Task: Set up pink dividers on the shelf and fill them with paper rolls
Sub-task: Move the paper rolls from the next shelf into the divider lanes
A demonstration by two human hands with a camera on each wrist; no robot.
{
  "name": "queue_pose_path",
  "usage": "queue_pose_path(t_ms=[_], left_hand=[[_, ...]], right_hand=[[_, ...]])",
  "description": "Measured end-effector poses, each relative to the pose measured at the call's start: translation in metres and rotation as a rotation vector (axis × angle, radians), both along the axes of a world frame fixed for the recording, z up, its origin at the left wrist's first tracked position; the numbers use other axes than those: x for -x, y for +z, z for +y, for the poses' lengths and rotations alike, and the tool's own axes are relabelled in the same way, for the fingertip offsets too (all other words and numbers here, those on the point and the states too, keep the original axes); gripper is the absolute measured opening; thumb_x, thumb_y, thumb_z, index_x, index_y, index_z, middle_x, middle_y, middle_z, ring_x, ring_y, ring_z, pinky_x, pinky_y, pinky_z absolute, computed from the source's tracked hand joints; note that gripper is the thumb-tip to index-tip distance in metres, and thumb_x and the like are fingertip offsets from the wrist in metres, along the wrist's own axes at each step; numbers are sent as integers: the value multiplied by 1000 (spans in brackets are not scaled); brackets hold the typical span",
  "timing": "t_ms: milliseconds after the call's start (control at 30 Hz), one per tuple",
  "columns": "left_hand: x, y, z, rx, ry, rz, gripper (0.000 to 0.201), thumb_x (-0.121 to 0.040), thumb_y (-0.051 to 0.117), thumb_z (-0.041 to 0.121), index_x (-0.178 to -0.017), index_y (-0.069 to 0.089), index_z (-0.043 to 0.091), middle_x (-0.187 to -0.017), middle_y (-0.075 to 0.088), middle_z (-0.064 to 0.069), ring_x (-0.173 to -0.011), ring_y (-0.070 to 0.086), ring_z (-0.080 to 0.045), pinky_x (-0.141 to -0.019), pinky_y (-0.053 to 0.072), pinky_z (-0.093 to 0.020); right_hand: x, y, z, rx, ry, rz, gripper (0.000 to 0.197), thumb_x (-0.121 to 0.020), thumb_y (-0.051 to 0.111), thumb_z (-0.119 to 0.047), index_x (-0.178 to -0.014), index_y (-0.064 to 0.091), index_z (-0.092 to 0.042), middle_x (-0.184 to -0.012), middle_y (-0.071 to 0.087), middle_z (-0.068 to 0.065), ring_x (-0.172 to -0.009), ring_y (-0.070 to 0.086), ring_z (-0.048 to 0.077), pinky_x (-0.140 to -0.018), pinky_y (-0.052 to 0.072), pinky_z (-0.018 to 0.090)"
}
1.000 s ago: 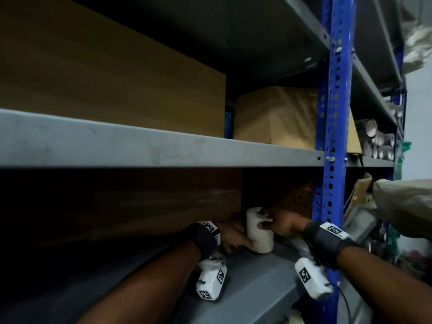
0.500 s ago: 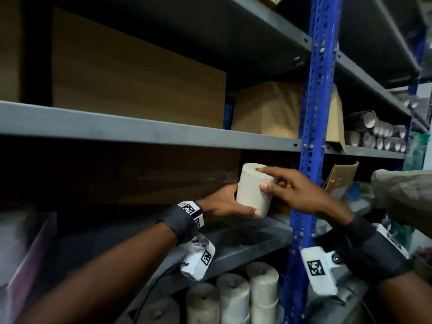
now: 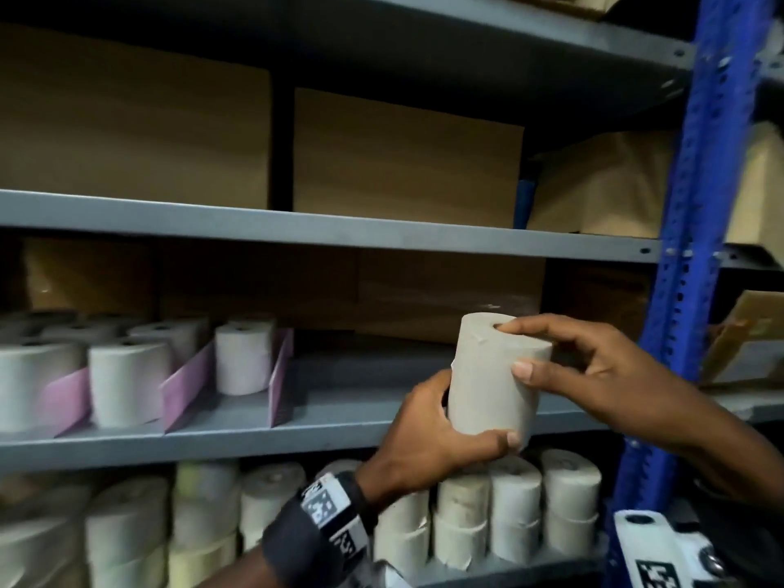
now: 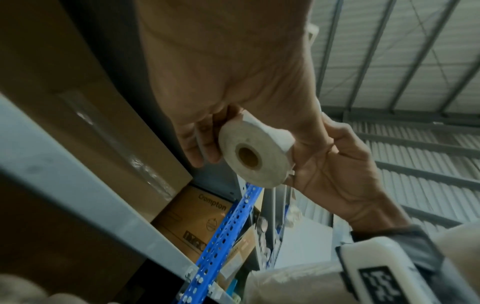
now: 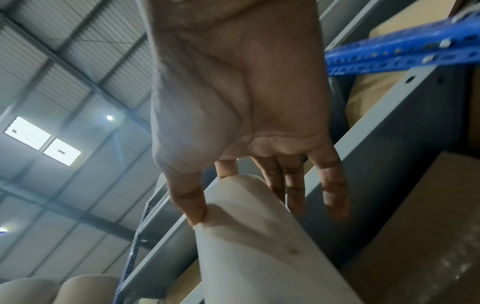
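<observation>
Both our left hand (image 3: pixel 428 439) and right hand (image 3: pixel 594 367) pinch the grey cylindrical paper roll (image 3: pixel 494 375); we should carry it upright to the pink cardboard dividers (image 3: pixel 280 375) at nine o'clock.

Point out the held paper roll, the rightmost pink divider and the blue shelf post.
held paper roll (image 3: pixel 488 388): head view, its side wall.
rightmost pink divider (image 3: pixel 281 375): head view, its outer face.
blue shelf post (image 3: pixel 695 205): head view, its perforated front.
</observation>
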State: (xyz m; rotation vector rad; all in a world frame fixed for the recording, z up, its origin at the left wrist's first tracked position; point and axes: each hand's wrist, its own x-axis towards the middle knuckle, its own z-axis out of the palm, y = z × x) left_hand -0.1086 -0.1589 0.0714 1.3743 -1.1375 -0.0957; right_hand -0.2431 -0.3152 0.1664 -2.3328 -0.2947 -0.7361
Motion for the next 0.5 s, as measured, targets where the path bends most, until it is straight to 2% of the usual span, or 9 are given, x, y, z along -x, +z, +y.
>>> queue_pose_path(t_ms=[133, 267, 400, 500], left_hand=[[20, -19, 50, 46, 95, 41, 62, -71, 89, 31, -127, 62, 24, -117, 73, -2, -109, 70, -23, -90, 59, -53], [25, -39, 98, 71, 197, 59, 64, -72, 88, 29, -130, 61, 22, -118, 73, -5, -109, 70, -26, -90, 59, -54], [22, -56, 144, 124, 297, 51, 62, -75, 87, 25, -130, 61, 18, -117, 74, -4, -107, 71, -23, -88, 60, -43], [16, -67, 176, 155, 364, 65, 61, -74, 87, 30, -128, 63, 18, -117, 74, -2, -106, 72, -20, -85, 60, -34]], right_hand=[[-6, -10, 37, 50, 78, 28, 37, -77, 69, -55, -113, 62, -50, -122, 60, -23, -113, 57, -4, -88, 51, 25], [-20, -19, 79, 149, 149, 32, 43, -72, 67, -61, -113, 61, -50, -122, 56, -26, -116, 53, -5, -90, 45, 20], [-41, -27, 120, 206, 209, 32, 44, -70, 62, -65, -111, 62, -49, -117, 55, -30, -123, 45, -6, -97, 40, 19], [-64, -34, 150, 216, 247, 79, 41, -70, 65, -63, -109, 61, -53, -121, 49, -31, -129, 33, -11, -100, 35, 18]])
